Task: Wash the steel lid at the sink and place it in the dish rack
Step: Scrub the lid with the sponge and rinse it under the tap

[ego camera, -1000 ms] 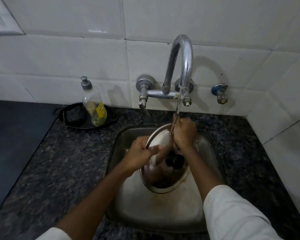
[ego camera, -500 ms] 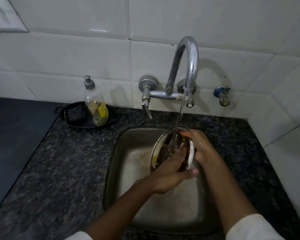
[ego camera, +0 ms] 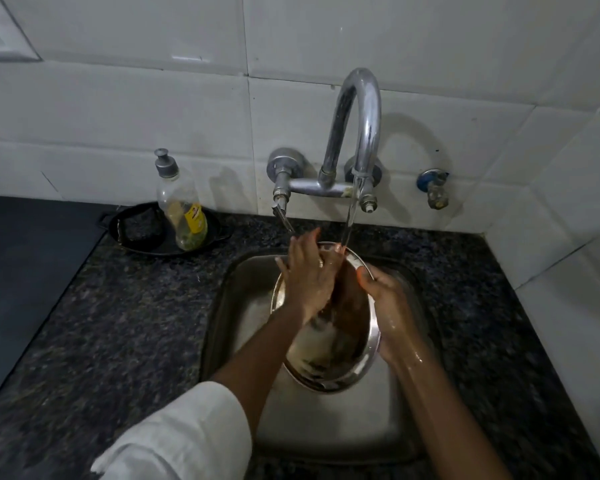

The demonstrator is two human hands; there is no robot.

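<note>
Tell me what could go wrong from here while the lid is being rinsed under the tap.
1. The steel lid is held tilted over the sink, the right hand gripping only its rim; both are wet, so it could slip and drop.
2. The water stream hits the lid's top edge beside the left hand, so spray may reach the granite counter.
3. No dish rack is in view, so the dripping lid would be carried out of frame.

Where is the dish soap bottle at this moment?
In the head view, the soap bottle stands left of the tap, against the tiled wall, in a black pan on the dark counter.
</note>
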